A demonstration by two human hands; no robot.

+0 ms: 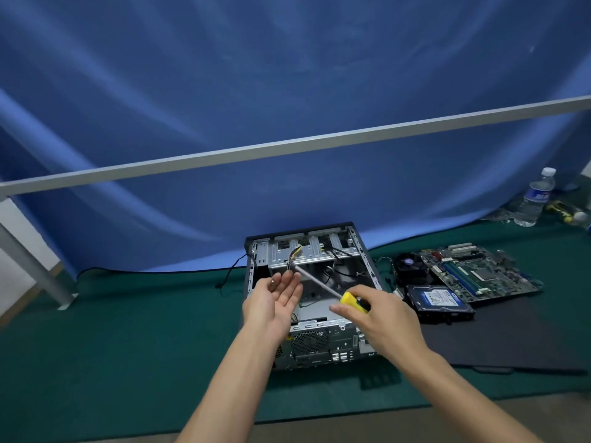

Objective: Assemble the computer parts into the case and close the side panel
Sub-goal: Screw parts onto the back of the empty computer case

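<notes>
An open grey metal computer case (pixel 315 295) lies on its side on the green cloth-covered table (pixel 128 330), its side panel off and its rear fan grille and port plate turned toward the person. Above the case's near-left part the left hand (pixel 275 298) is held palm up with its fingers straight and relaxed, gripping nothing; a small reddish round thing shows by its thumb, too small to name. Over the case's near-right part the right hand (pixel 380 321) is curled round the yellow and black handle of a screwdriver (pixel 332 289), whose long silver shaft slants up and left across the open interior, its tip just beside the left hand's fingertips. Both forearms and the shaft hide much of the case's floor, where loose wires run. Right of the case, on a dark mat (pixel 511 340), lie the parts not yet fitted: a black round cooler fan (pixel 411 266) just beside the case's far-right corner, a black hard drive with a blue label (pixel 439 302) nearer the person, and a green motherboard (pixel 479 271) beyond it. Well right of the case and further back stands a clear plastic water bottle (pixel 535 203). Behind the case hangs a blue cloth backdrop (pixel 287 91) crossed by a white metal bar (pixel 287 145), and a black cable (pixel 230 273) trails from the case's far-left corner.
</notes>
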